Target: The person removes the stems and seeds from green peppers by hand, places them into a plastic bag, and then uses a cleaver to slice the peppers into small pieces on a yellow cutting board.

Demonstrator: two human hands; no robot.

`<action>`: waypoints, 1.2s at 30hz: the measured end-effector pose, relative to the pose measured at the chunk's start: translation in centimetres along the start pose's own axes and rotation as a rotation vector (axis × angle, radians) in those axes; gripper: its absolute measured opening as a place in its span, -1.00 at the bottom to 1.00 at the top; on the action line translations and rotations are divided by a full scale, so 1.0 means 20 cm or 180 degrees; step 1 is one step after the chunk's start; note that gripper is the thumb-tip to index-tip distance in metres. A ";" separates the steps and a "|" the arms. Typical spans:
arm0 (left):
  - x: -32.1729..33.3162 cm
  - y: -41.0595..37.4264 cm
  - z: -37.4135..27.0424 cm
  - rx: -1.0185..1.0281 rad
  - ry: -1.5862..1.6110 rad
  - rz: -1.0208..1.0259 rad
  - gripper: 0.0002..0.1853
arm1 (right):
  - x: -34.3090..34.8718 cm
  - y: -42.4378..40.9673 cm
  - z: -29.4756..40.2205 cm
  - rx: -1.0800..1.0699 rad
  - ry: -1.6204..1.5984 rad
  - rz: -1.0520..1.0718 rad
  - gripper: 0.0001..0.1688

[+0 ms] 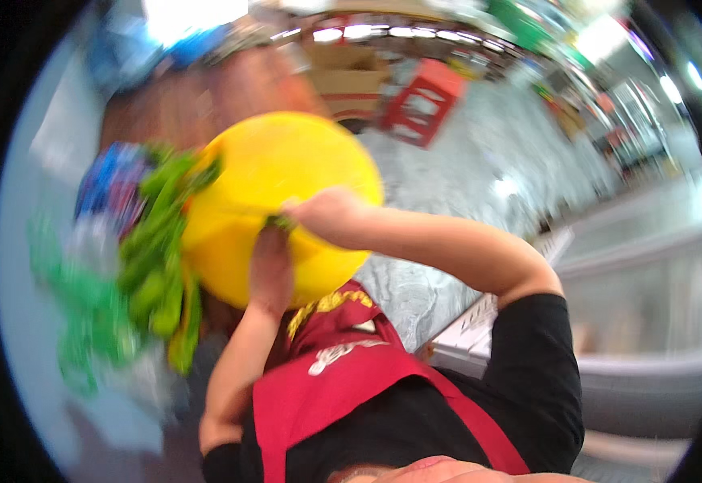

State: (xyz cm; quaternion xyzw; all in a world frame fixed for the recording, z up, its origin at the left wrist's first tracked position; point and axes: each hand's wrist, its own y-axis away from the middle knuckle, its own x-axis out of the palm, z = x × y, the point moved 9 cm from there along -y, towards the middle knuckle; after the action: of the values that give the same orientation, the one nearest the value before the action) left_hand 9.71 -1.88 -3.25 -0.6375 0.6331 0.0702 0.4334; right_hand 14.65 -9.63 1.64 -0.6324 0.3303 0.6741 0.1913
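My left hand (271, 265) and my right hand (332, 214) meet over a round yellow plastic basin (290, 151). A small dark green piece of vegetable (279, 222) shows between them, pinched at the fingertips; motion blur hides its exact shape. The left hand comes up from below with its back to me. The right reaches in from the right side, fingers curled. Against the basin's left rim lie long green leafy vegetables (161, 265), some hanging downward with a yellowish leaf (183, 350).
Left of the greens are a blue patterned bag (109, 187) and a green plastic bag (94, 308). Beyond the basin stand a cardboard box (348, 78) and a red crate (423, 102) on a grey marbled floor (483, 139). A glass-topped case (646, 271) flanks my right.
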 end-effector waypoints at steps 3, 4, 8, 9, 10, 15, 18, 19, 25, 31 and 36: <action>0.02 0.03 0.00 0.0036 -0.1205 0.0363 -0.55 | -0.05 -0.07 0.06 -0.0318 -0.0553 -0.0341 -0.72; 0.04 0.03 -0.02 0.0063 -0.1254 0.0396 -0.55 | -0.05 -0.07 0.06 -0.0361 -0.0468 -0.0264 -0.71; 0.06 0.03 -0.04 0.0129 -0.1355 0.0523 -0.58 | 0.01 -0.07 0.05 -0.0276 -0.0485 -0.0462 -0.74; 0.06 0.03 -0.04 0.0112 -0.1326 0.0521 -0.59 | 0.01 -0.07 0.05 -0.0227 -0.0528 -0.0447 -0.74; 0.06 0.03 -0.04 0.0090 -0.1299 0.0517 -0.59 | 0.01 -0.07 0.06 -0.0184 -0.0573 -0.0430 -0.74; 0.07 0.03 -0.02 0.0182 -0.1462 0.0445 -0.59 | 0.04 -0.10 0.05 -0.0328 -0.0361 -0.0659 -0.76; 0.04 0.02 -0.06 0.0181 -0.1415 0.0378 -0.60 | -0.06 -0.05 0.05 -0.0313 -0.0303 -0.0469 -0.76; 0.03 0.01 -0.06 0.0225 -0.1412 0.0305 -0.60 | -0.08 -0.03 0.05 -0.0295 -0.0311 -0.0366 -0.76; 0.07 0.07 0.04 0.0024 -0.0952 0.0216 -0.68 | -0.01 -0.01 0.04 -0.0289 -0.0231 -0.0299 -0.80; 0.05 0.07 0.02 -0.0117 -0.1131 0.0224 -0.76 | 0.04 -0.16 0.05 -0.0237 -0.0311 -0.0500 -0.79; 0.00 0.07 -0.03 0.0161 -0.1538 -0.0031 -0.76 | -0.06 -0.05 0.06 -0.0340 0.0149 0.0289 -0.78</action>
State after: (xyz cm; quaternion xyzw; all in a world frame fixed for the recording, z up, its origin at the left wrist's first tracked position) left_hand 8.22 -1.95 -3.59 -0.5941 0.5096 0.2027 0.5884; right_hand 14.70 -7.92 2.50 -0.6417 0.3267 0.6837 0.1187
